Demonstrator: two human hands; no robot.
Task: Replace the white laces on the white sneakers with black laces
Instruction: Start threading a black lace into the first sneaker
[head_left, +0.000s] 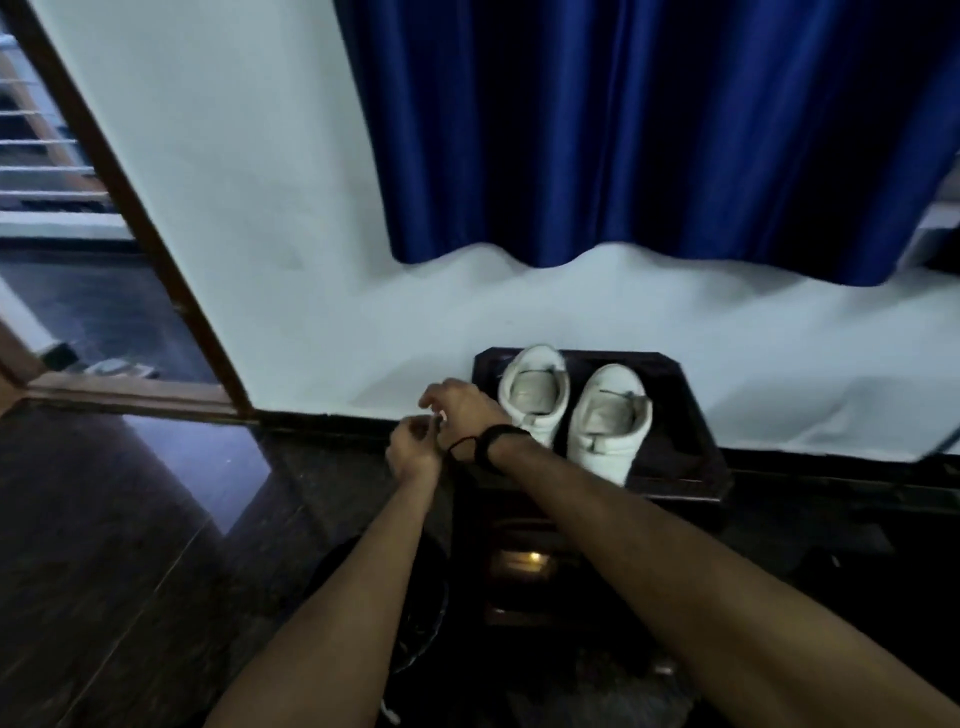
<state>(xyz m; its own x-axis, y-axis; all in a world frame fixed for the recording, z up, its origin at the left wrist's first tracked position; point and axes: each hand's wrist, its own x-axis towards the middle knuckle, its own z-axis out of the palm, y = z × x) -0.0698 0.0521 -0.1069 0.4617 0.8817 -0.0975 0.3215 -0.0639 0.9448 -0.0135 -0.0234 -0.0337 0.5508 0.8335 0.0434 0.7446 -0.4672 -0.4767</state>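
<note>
Two white sneakers stand side by side on a dark wooden stool (691, 415), heels toward the wall; the left sneaker (535, 395) and the right sneaker (608, 421) show no laces from here. Both my hands are raised together to the left of the stool. My left hand (413, 444) has curled fingers and seems to pinch something small and pale. My right hand (462, 410), with a black band on its wrist, meets it there; a thin dark cord (457, 447) loops below the wrist. What sits between the fingers is too blurred to name.
A white wall with a blue curtain (649, 130) rises behind the stool. An open doorway (78, 291) with a brown frame lies to the left. The floor is dark and glossy. A dark bag-like object (421, 613) lies on the floor between my forearms.
</note>
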